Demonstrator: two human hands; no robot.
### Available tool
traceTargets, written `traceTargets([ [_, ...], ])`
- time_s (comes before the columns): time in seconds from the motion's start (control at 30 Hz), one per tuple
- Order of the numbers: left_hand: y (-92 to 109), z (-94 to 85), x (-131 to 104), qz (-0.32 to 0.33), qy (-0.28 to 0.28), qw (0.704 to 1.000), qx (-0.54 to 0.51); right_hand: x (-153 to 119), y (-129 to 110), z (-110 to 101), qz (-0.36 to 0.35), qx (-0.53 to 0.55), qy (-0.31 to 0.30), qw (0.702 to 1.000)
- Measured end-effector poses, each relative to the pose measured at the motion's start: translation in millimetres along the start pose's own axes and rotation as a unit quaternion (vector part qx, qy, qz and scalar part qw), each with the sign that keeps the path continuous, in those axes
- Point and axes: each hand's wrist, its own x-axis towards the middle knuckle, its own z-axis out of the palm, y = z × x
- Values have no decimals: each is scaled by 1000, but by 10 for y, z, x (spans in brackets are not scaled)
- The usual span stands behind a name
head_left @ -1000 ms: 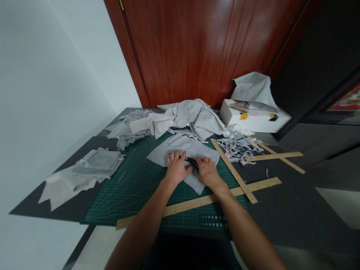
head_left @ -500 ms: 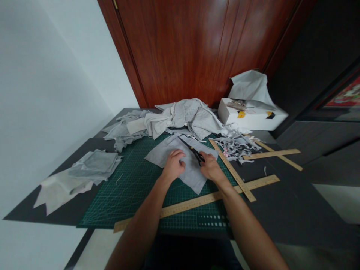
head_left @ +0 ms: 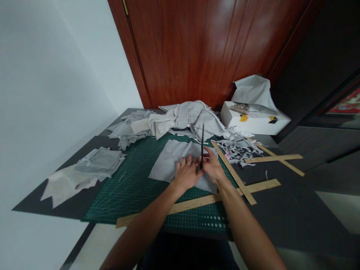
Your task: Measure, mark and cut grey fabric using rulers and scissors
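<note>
A piece of light grey cloth lies on the green cutting mat in front of me. My left hand rests on the cloth with its fingers spread, its thumb side close to my right hand. Black-handled scissors stand out of my right hand, blades pointing away from me and seen edge-on. The fingers of that hand are around the handles, which are partly hidden. Both hands cover the middle and right part of the cloth.
Wooden rulers lie across the mat's front and right side. A heap of grey fabric is at the back, with cut strips to its right. Stacked cloth pieces lie left; a white box stands at back right.
The cloth has turned and now lies with a straighter edge toward me. My left hand has moved right, close to my right hand. The scissors have swung from pointing left to pointing straight away.
</note>
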Motion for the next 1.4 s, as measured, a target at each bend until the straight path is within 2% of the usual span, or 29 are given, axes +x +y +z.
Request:
traceTargets([
  [0.27,-288,-149,172,0,63,995,-74,-18,-34,10,16,-18,45,999],
  [0.4,-416,-140,213,-37,81,993,-74,-29,-7,-2,-14,-85,47,995],
  [0.53,-577,-69,216,-106,57,992,-27,-9,52,-34,-23,-159,36,986],
  [0.67,-775,-84,204,-144,23,989,-9,19,107,-51,-49,-201,34,978],
  [0.83,-949,-96,164,-131,33,990,35,7,93,-49,-77,-253,45,963],
  [1.1,-1081,-81,184,-100,14,991,83,-46,11,-55,-91,-311,25,946],
  [1.23,-1134,-136,210,-104,2,991,83,-48,-7,-76,-90,-325,25,941],
  [1.4,-1214,-144,197,-144,-12,986,88,-62,-32,-94,-79,-336,35,938],
])
